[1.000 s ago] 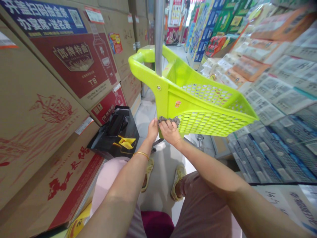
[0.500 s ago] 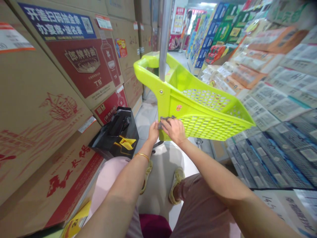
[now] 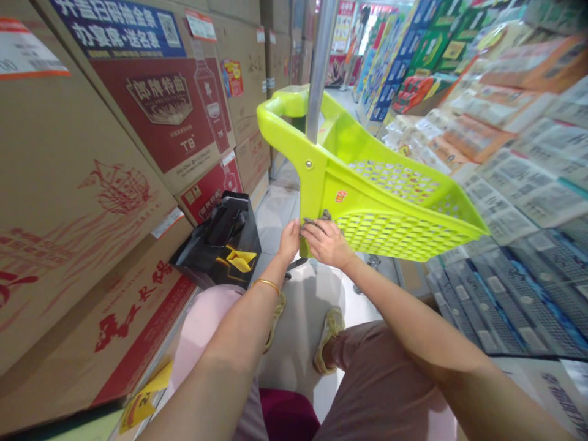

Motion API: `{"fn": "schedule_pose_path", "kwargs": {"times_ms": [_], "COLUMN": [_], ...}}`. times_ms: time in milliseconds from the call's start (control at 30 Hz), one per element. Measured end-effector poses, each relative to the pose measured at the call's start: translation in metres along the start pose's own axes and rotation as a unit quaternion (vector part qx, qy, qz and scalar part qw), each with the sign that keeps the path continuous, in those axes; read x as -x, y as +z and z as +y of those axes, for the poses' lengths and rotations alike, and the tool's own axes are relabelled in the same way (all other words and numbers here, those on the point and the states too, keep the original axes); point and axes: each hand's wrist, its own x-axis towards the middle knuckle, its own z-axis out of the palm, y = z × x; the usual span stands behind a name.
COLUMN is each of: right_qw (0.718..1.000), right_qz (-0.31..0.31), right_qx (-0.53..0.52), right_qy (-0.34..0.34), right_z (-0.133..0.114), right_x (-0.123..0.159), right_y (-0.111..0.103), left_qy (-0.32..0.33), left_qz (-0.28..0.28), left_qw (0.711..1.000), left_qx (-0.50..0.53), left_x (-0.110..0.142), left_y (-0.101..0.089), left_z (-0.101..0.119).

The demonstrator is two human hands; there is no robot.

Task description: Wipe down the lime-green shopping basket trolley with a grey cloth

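Observation:
A lime-green plastic shopping cart (image 3: 321, 177) stands in front of me, its side turned towards me. My right hand (image 3: 328, 242) presses a crumpled grey-brown cloth (image 3: 324, 219) flat on the cart's side, near the lower end of the upright panel. Part of the cloth is hidden under the fingers. Close by on the left, my left hand (image 3: 289, 240) is closed at the edge of that same panel, its thumb up. Its fingers go out of sight behind the panel.
Stacked cardboard cartons (image 3: 151, 110) wall the left side. A black gift bag (image 3: 220, 245) with a yellow piece stands on the floor beside them. A metal pole (image 3: 320, 73) rises in front of the cart. Packaged goods (image 3: 519, 184) are piled along the right.
The view has shifted, so the cart sits slightly farther right. My right hand has slid a little along the panel with the cloth. My left hand keeps its place at the edge.

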Motion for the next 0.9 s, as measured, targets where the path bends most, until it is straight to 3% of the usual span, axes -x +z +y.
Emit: {"fn": "schedule_pose_path", "kwargs": {"times_ms": [233, 500, 633, 900], "right_qw": [0.998, 0.999, 0.997, 0.997], "right_qz": [-0.034, 0.012, 0.025, -0.03], "right_qx": [-0.017, 0.011, 0.06, 0.071], "right_qy": [-0.046, 0.028, 0.051, -0.001], "right_z": [0.015, 0.011, 0.005, -0.012], "right_x": [0.011, -0.006, -0.008, 0.017], "right_y": [-0.001, -0.008, 0.005, 0.035], "left_qy": [-0.029, -0.049, -0.056, -0.082], "left_qz": [-0.012, -0.011, -0.012, -0.01], "left_qw": [0.999, 0.994, 0.993, 0.994], "left_qx": [0.027, 0.101, 0.106, 0.073], "left_x": [0.0, 0.001, 0.0, 0.003], "left_y": [0.0, 0.002, 0.003, 0.005], "left_z": [-0.005, -0.018, -0.028, -0.02]}}
